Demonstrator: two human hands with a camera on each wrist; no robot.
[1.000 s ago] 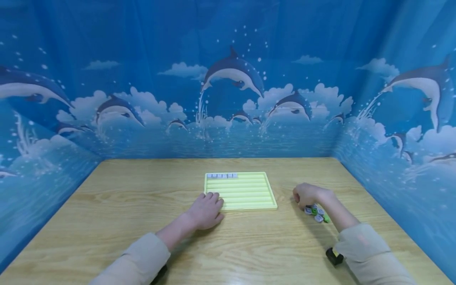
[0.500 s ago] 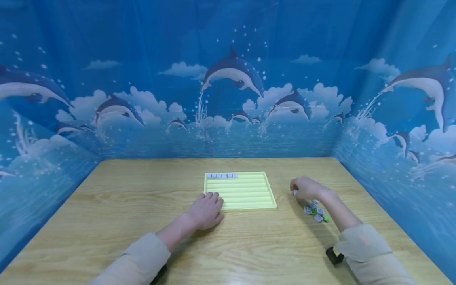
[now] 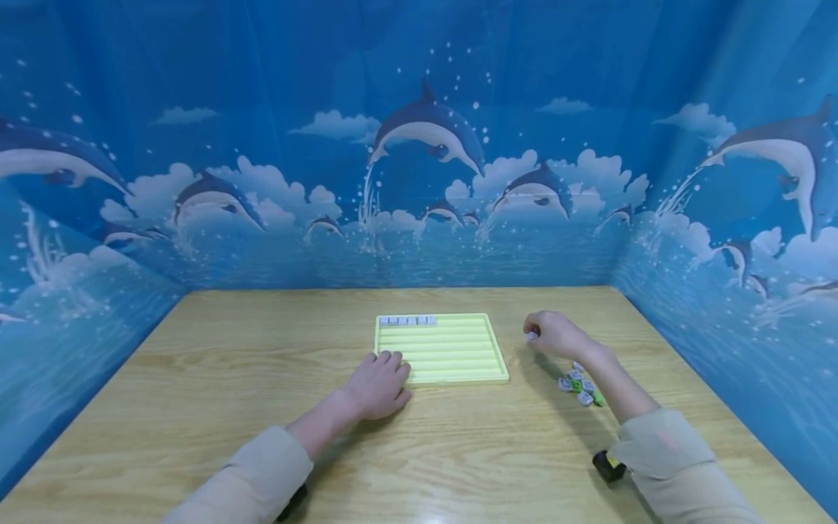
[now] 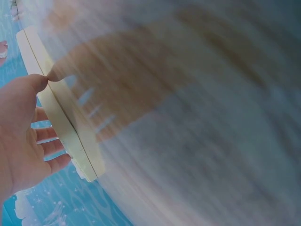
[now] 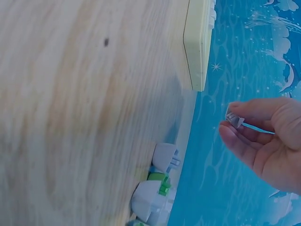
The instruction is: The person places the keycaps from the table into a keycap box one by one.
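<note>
1. Head view: the left hand (image 3: 380, 386) is resting with relaxed fingers on the pale-yellow ridged tray (image 3: 458, 356), covering its near-left corner. A row of white keycaps (image 3: 407, 320) is sitting in the top-left groove. The right hand (image 3: 555, 335) is pinching a white keycap (image 3: 532, 336) right of the tray; its forearm is extending past a white-and-green keycap pile (image 3: 581, 386). A dolphin-print curtain (image 3: 314, 87) is enclosing the wooden table (image 3: 327, 451).
2. Left wrist view: the thumb is touching the tray's side wall, where a dark seam is showing, unlike in the head view.
3. Right wrist view: thumb and fingertip are clearly gripping the keycap; the pile's hollow undersides are showing only here.
</note>
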